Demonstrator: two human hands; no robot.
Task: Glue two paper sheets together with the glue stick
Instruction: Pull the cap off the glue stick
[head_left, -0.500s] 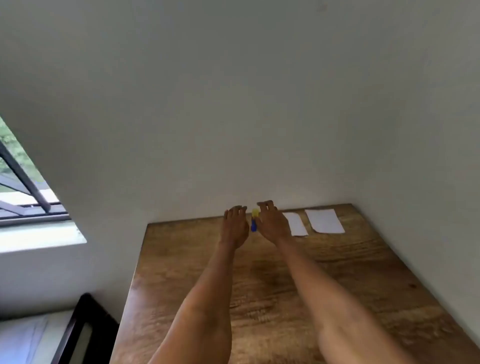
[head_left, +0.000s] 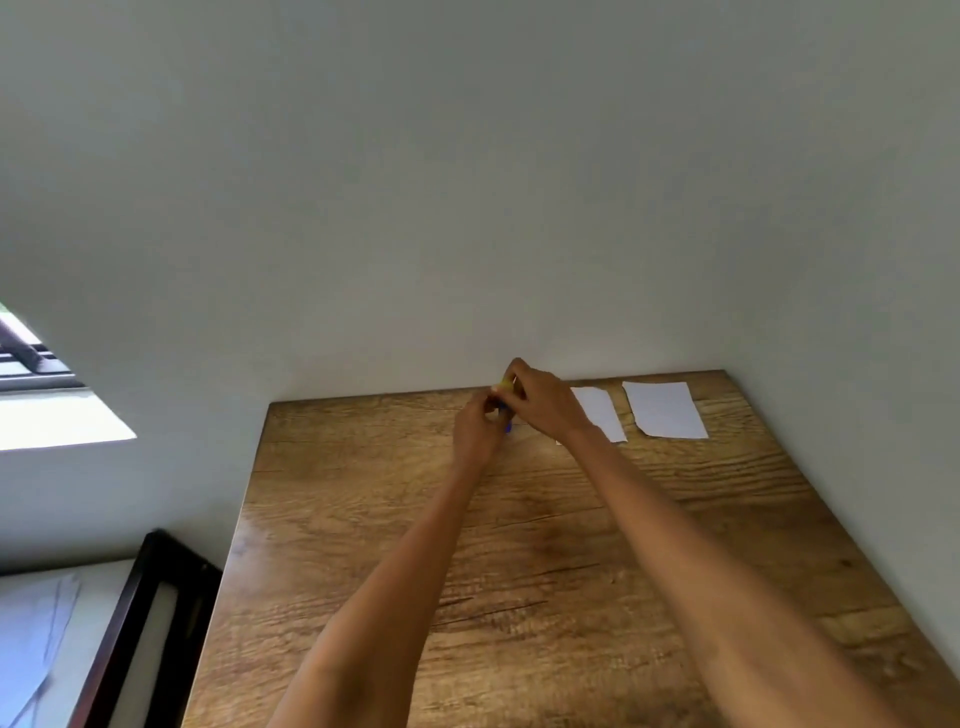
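Wood-grain table is set into a corner against plain grey walls; a window is seen at far left, and a dark-framed object lies below the table's left edge.

Both bare arms are stretched toward the far edge of the table. The glue stick is held between the two hands close to the wall: a yellow end shows at the top, a blue end at the bottom, the middle hidden by fingers. The left hand is closed around the lower part; the right hand is closed over the upper, yellow end. Whether the cap is on or off cannot be told.

Two white paper sheets lie flat near the far edge, right of the hands. The nearer sheet is partly covered by the right wrist. The farther sheet lies just beside it, apart by a narrow strip of bare wood, untouched.
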